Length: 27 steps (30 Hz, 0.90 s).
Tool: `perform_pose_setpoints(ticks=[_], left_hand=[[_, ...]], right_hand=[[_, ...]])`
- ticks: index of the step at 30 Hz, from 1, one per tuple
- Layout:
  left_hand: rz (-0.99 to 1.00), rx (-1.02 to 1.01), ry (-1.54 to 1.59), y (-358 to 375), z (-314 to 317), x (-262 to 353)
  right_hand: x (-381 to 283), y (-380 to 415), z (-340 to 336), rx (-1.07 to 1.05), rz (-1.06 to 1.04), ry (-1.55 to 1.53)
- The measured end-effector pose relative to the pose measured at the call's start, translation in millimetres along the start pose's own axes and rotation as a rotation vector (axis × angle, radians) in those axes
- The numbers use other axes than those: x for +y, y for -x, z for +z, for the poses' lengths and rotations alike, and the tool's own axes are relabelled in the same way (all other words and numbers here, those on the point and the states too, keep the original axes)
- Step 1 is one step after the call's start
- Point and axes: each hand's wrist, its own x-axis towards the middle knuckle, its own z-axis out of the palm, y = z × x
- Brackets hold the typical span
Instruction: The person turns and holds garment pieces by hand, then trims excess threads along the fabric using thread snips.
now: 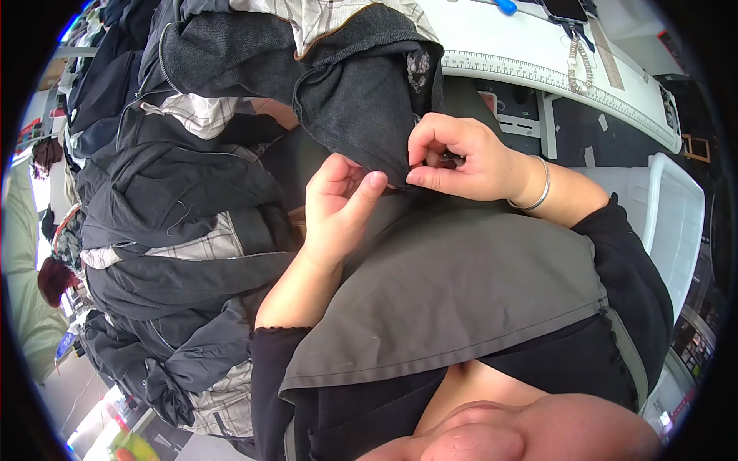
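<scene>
A dark grey garment (357, 104) with a zip and a pale checked lining (315, 19) hangs over the near edge of a white table. Its lower corner lies between my two hands, above a grey apron (453, 284). My left hand (342, 196) is closed on the garment's bottom edge, thumb raised along it, with the other fingers partly behind the cloth. At the right side of the same corner, my right hand (457, 157) pinches the cloth between thumb and forefinger, its other fingers curled. A bracelet (544, 184) is round the right wrist.
Dark garments with checked linings (177, 192) are heaped on the left. The white table (492, 42) carries a long ruler (530, 71), a phone (565, 9), a beaded strap (578, 65) and a blue object (506, 6). A white plastic bin (676, 215) stands at the right.
</scene>
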Motion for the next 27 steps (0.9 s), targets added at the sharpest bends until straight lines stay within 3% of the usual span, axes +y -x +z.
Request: perform_pose_setpoints(ticks=[5, 11, 13, 14, 16, 19, 26, 27], left_hand=[[0.017, 0.01, 0.083, -1.9, 0.5, -6.9], [-0.036, 0.084, -0.083, -2.3, 8.0, -3.3], [-0.067, 0.074, -0.378, 0.2, 1.6, -5.4], [-0.069, 0.073, -0.377, -0.1, -0.6, -4.7], [0.033, 0.033, -0.738, -2.1, -4.8, -3.3], [0.043, 0.003, -0.803, -4.9, -4.6, 1.1], [0.017, -0.043, -0.68, -4.0, -10.1, 2.6], [0.015, -0.024, -0.517, -4.1, -8.9, 1.0]], right_hand=[[4.4, 3.2, 1.6, -0.047, 0.029, -0.001], [-1.3, 1.1, 0.7, -0.032, 0.072, -0.076], [1.3, 0.8, 0.8, -0.036, -0.005, 0.045], [-1.1, -0.3, 0.0, -0.034, -0.004, 0.044], [-8.1, -4.5, -2.4, -0.126, -0.024, 0.287], [-6.2, -10.5, -0.6, -0.144, -0.041, 0.287], [-1.1, -15.1, -3.0, -0.237, 0.03, 0.065], [1.7, -14.1, -3.3, -0.205, 0.04, 0.019]])
